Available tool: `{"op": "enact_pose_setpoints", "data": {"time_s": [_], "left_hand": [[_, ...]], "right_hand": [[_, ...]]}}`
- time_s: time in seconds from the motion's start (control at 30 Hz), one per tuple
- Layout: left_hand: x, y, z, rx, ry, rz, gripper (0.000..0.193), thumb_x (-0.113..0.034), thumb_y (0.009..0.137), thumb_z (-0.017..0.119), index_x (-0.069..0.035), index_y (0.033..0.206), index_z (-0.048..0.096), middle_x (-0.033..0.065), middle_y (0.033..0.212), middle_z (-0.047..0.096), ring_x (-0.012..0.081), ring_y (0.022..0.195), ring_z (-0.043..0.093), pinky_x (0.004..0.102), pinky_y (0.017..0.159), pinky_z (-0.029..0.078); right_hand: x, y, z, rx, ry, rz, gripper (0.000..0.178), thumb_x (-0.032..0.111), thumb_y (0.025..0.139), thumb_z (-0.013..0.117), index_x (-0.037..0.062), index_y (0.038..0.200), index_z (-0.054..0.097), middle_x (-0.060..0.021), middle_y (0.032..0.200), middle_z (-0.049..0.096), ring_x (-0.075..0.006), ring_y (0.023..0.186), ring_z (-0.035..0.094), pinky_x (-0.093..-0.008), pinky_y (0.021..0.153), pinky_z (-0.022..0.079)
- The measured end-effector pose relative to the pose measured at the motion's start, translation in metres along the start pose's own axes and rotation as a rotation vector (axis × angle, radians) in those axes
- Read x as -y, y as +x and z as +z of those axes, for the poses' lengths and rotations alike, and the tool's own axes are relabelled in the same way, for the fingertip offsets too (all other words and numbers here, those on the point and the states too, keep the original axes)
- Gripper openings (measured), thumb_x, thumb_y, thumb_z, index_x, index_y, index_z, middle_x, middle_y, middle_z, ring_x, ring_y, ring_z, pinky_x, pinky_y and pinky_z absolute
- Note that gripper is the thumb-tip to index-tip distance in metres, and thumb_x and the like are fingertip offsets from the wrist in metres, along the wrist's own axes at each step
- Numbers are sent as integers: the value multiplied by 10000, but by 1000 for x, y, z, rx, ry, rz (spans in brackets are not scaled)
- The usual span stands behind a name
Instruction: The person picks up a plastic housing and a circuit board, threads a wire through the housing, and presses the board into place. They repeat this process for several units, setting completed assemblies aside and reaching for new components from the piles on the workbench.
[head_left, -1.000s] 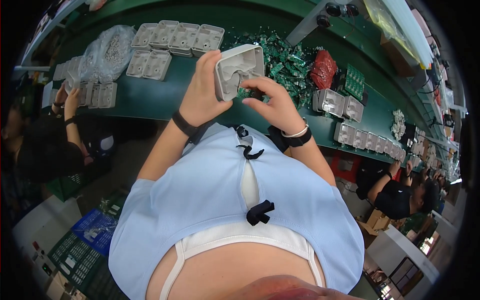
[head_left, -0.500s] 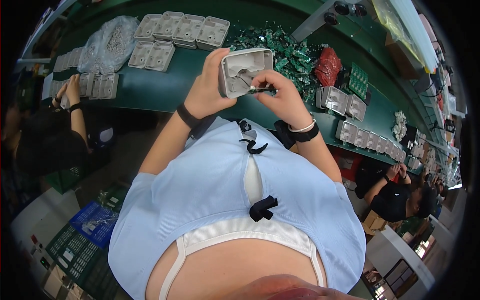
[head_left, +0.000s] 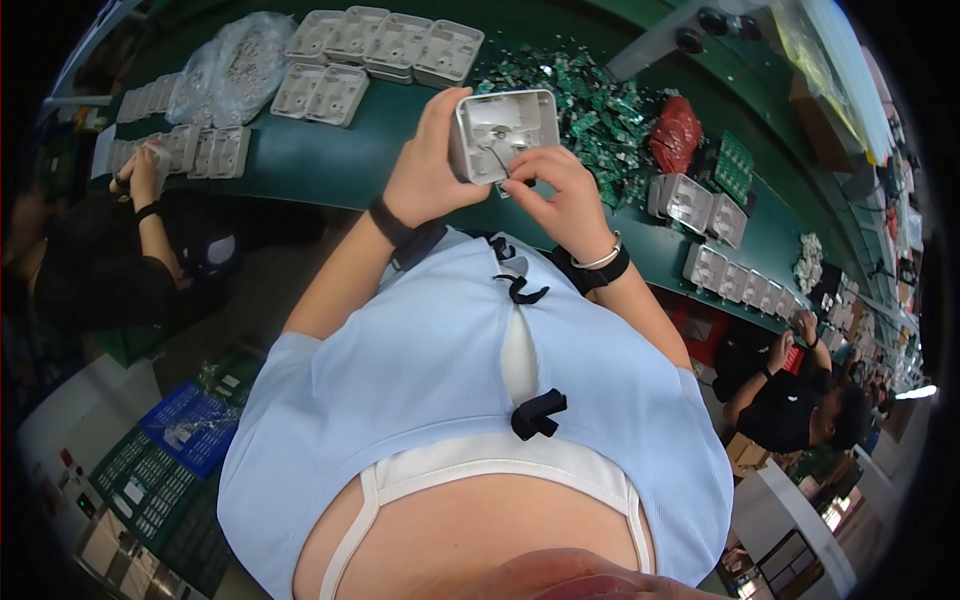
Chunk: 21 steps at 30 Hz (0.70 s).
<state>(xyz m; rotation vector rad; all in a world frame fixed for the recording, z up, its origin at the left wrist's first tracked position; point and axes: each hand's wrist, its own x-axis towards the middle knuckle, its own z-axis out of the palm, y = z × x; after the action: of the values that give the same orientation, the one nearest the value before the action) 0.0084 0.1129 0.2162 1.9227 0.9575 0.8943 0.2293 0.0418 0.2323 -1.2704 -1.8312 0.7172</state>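
A light grey plastic box-shaped housing [head_left: 463, 152] is tilted with its hollow side toward me above the table's front edge. My left hand [head_left: 425, 170] grips it by the left side, thumb low and fingers behind. My right hand [head_left: 565, 195] is closed in a pinch at the housing's lower right edge. A thin dark wire [head_left: 495, 155] curves from inside the housing to those fingertips. Just below them a small part [head_left: 503, 189] shows, too little of it visible to name; the right fingers hide the rest.
Behind the housing lies a heap of small green circuit boards [head_left: 600, 130], with a red bag [head_left: 676, 135] beside it. More grey housings stand at back left [head_left: 395, 45] and right [head_left: 690, 203]. A clear bag of small parts [head_left: 232, 65] lies left. Co-workers sit on both sides.
The small board that showed between my right fingers is now mostly out of sight. My right fingertips have moved to the wire at the housing's lower edge. The housing has turned slightly.
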Motion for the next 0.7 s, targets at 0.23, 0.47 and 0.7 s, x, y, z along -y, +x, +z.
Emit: {"op": "enact_pose_setpoints", "data": {"time_s": [0.23,0.47,0.7], "left_hand": [[31,-2,-6,35,-45,-53,1002,-187,650,850,-69,1502,335,188,1489,435,411,1275,570,426,1001,537],[72,-8,-6,107,15,-78,1068,-83,677,861,-76,1563,265,146,1499,424,253,1252,606,367,950,570],[121,-9,14,329,-132,-150,1151,-28,681,874,-94,1603,188,160,1524,420,267,1289,590,386,965,575]], "right_hand": [[-11,12,40,-25,-144,-76,224,39,834,768,47,1051,712,-102,1053,710,-320,974,658,-390,853,529],[-26,10,68,-95,-199,-49,199,45,847,754,60,1042,718,-103,1048,716,-330,977,684,-412,786,557],[-61,-9,73,106,-237,78,85,139,874,709,119,955,728,-42,992,714,-310,837,702,-431,703,565]]}}
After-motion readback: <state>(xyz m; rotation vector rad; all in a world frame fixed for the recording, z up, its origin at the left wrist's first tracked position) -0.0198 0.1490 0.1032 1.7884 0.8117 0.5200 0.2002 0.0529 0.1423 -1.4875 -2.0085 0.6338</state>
